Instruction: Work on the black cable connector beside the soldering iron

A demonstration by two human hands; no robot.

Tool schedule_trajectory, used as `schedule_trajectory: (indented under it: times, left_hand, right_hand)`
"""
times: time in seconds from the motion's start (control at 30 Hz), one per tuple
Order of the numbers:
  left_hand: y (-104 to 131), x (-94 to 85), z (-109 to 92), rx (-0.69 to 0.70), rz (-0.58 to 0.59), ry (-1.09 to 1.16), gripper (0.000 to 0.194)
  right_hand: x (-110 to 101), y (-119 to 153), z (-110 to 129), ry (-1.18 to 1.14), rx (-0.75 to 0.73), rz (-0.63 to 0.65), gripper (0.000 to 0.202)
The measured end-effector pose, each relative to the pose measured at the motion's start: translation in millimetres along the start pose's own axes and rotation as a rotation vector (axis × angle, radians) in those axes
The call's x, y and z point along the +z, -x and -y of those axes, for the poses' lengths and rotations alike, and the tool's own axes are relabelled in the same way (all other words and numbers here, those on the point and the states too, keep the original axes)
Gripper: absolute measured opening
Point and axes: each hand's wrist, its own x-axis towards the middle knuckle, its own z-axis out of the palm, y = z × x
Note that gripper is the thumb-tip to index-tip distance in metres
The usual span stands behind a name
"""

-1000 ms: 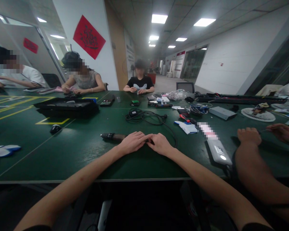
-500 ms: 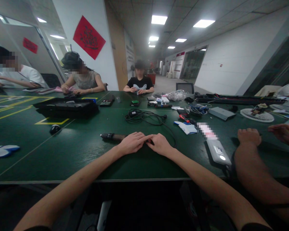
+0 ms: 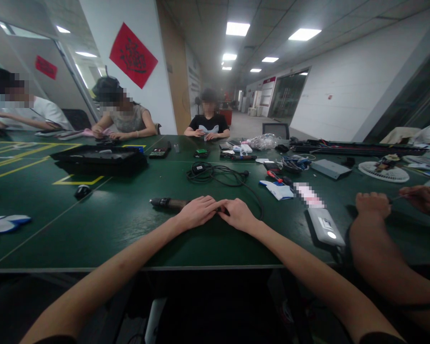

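An electric screwdriver [image 3: 169, 204] lies lengthwise on the green table, its metal tip pointing left. Over the rear of its brown body rests my left hand [image 3: 199, 211], fingers closed around it. My right hand [image 3: 238, 214] is closed at the tool's tail end, where its cord begins, and the fingertips of both hands meet there. Part of the handle is hidden beneath my fingers. A black cable [image 3: 215, 173] lies in loose coils beyond my hands, and one loop runs down behind my right hand.
Left are a black mouse [image 3: 82, 192], a black tray [image 3: 103, 160] and a glove [image 3: 7, 224]. Right are another glove [image 3: 277, 189], a red-handled screwdriver [image 3: 273, 176] and a grey-white device [image 3: 325, 227]. A co-worker's arm [image 3: 374, 243] reaches in close by. Other people sit across the table.
My hands stay in the same place on the electric screwdriver. The view shifts very slightly. At right, the co-worker's hands move a little.
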Motion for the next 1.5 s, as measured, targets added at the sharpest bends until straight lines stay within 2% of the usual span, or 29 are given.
schedule_trajectory:
  times: [1.33,1.5]
  left_hand:
    - [-0.6,1.5,0.6,-0.005,-0.005,0.017,0.058]
    - [-0.6,1.0,0.3,-0.002,-0.008,0.023,0.063]
  right_hand:
    - [-3.6,0.7,1.8,-0.019,0.001,0.004,0.015]
    - [-2.3,0.8,1.8,-0.007,0.009,0.009,0.015]
